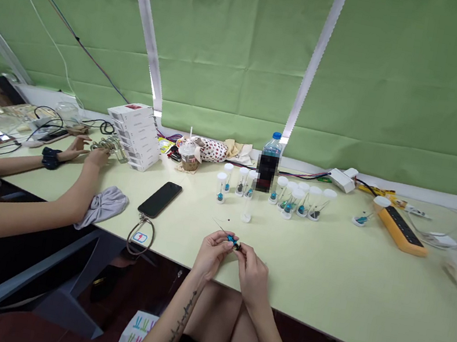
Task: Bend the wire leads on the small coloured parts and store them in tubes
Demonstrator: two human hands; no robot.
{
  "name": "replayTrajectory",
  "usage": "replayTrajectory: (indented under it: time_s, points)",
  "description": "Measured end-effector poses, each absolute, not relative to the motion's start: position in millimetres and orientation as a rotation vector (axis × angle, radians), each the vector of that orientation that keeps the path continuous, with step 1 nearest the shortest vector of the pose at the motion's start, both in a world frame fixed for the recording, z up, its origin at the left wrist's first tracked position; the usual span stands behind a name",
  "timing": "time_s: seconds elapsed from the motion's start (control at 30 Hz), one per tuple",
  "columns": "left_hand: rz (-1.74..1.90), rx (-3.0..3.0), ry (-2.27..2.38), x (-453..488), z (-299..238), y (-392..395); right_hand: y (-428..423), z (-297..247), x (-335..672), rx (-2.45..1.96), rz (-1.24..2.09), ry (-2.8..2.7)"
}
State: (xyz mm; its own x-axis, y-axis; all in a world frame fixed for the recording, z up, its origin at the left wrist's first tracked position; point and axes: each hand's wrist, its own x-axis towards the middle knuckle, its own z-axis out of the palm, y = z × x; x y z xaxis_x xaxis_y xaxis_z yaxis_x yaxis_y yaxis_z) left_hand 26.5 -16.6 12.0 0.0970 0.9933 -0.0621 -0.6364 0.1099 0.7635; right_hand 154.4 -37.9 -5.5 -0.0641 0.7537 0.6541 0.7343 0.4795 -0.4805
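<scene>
Over the table's front part, my left hand (213,251) pinches a small blue piece (232,240) with a thin wire sticking out to the upper left. My right hand (251,273) has its fingertips closed on the dark and yellowish right end of the same piece. Its exact kind is too small to make out. Just beyond my hands stands a clear tube (246,212) on a white base. Farther back are several clear tubes with white ends, such as one at the left (220,188), holding small blue or dark pieces. A tiny dark bit (229,219) lies near the wire.
A phone (160,199) with a wrist strap lies left of my hands. At far left, a co-worker's hands (96,155) work beside a white box stack (135,137). Behind the tubes stand a bottle (269,166) and a drink cup (189,156). A yellow power strip (403,231) lies right.
</scene>
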Motion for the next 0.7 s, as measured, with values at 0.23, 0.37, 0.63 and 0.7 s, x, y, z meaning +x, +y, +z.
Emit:
replayTrajectory:
  time_s: [0.23, 0.37, 0.63, 0.7]
  points:
    - [1.339, 0.656, 0.681, 27.1, 16.5, -18.8, -37.2, -7.2, 154.4, -1.322, 0.067, -1.824]
    - [1.344, 0.657, 0.698, 27.4, 16.2, -18.3, -36.6, -6.9, 154.3, -1.356, 0.072, -1.828]
    - [1.384, 0.656, 0.703, 27.4, 9.9, -16.9, -38.4, -1.6, 154.4, -1.334, 0.096, -1.81]
    - [1.382, 0.652, 0.705, 27.4, 9.9, -16.8, -37.9, -2.9, 154.1, -1.317, 0.085, -1.801]
